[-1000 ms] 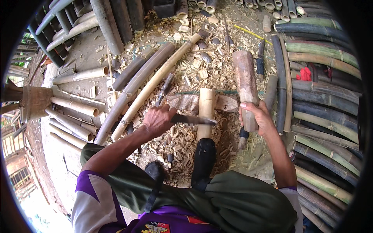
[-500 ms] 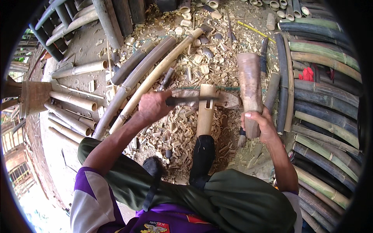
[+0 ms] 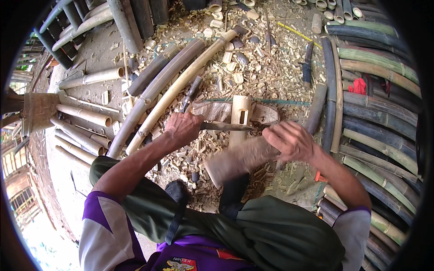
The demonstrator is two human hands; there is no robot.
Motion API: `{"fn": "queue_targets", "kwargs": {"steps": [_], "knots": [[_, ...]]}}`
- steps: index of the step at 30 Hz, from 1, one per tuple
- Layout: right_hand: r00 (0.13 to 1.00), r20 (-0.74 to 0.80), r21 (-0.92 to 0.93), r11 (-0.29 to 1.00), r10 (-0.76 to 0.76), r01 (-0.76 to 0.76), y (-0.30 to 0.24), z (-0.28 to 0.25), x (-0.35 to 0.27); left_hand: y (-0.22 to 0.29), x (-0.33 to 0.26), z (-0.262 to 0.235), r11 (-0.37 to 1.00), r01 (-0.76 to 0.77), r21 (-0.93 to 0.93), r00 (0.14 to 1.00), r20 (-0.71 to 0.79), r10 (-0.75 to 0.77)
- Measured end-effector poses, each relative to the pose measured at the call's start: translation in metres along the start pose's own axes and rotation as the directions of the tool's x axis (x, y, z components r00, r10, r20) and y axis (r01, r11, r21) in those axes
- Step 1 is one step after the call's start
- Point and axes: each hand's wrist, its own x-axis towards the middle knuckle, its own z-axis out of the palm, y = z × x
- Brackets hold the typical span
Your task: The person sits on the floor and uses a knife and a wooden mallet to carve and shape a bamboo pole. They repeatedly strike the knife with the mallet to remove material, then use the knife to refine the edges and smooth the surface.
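My left hand (image 3: 183, 126) is closed around a long, flat, dark blade (image 3: 226, 127), which points right across a pale bamboo piece (image 3: 240, 103). The piece has a rectangular slot cut in its upper side and lies over a rough wooden block (image 3: 208, 109). My right hand (image 3: 291, 141) grips the narrower end of a thick wooden mallet (image 3: 239, 160), blurred by motion. The mallet's wide end points toward my lower left and hides the near part of the bamboo. A chisel-like tool with a dark handle (image 3: 193, 89) lies just beyond my left hand.
Chips (image 3: 235, 67) cover the ground. Long bamboo poles (image 3: 167, 97) lie at the left, and a stack of dark and green poles (image 3: 379, 115) lines the right. My black-covered foot (image 3: 233, 194) is near the bamboo. A yellow strip (image 3: 294, 31) lies at the far side.
The mallet has swung from upright at the right to lying leftward over the near bamboo. The blade has shifted toward me, uncovering the slot.
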Motion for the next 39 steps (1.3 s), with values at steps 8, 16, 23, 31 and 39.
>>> {"fn": "queue_targets", "kwargs": {"steps": [8,16,23,31,39], "knots": [[0.97,0.078,-0.099,0.966,-0.231,0.238,-0.007,0.029,0.003,-0.001,-0.001,0.016,0.999,-0.007,-0.036,0.985,-0.174,0.001],[0.988,0.078,-0.136,0.981,-0.13,0.14,-0.008,0.044,-0.002,0.0,0.003,0.021,0.997,0.001,-0.076,0.984,-0.177,-0.014],[0.998,0.055,-0.333,0.942,-0.011,0.029,0.015,0.047,0.004,-0.001,0.006,0.021,0.998,0.019,-0.063,0.977,-0.21,-0.032],[0.947,0.283,-0.308,0.949,0.154,-0.062,0.017,0.055,0.003,-0.003,0.01,0.027,0.997,0.013,-0.077,0.977,-0.212,-0.029],[0.958,0.251,-0.416,0.909,0.14,-0.024,0.042,0.058,0.002,-0.007,0.021,0.03,0.999,-0.023,-0.045,0.967,-0.255,0.01]]}}
